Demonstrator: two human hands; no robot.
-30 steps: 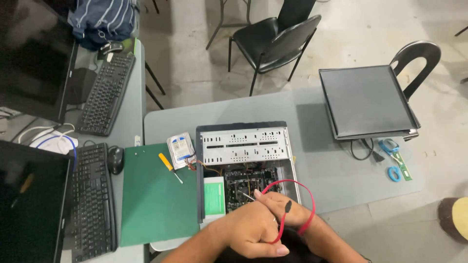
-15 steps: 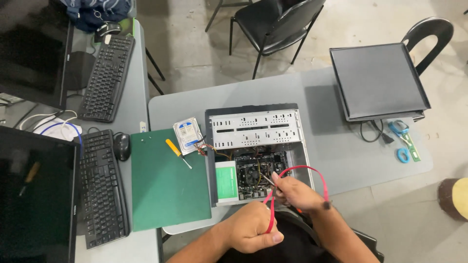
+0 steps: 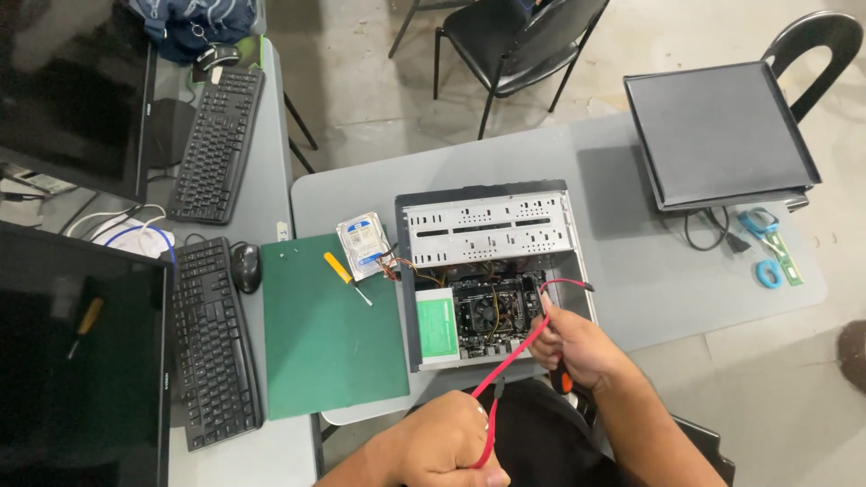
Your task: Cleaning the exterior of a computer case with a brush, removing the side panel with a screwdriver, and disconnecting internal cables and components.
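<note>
Flat red data cable [image 3: 514, 356] pinched in left hand [image 3: 442, 446] and right hand [image 3: 577, 347], six o'clock of open grey computer case [image 3: 492, 271]; connector likely strained if tugged.

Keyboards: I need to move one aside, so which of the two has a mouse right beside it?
The nearer keyboard, in front of the lower-left monitor; a black mouse sits at its top right corner.

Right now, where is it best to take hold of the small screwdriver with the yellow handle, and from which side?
Grip the yellow handle of the screwdriver, not its thin shaft. It lies flat on the green mat, handle toward the far left, tip toward the open computer case. Probably come from above, fingers across the handle, since the hard drive lies close beside it.
</note>
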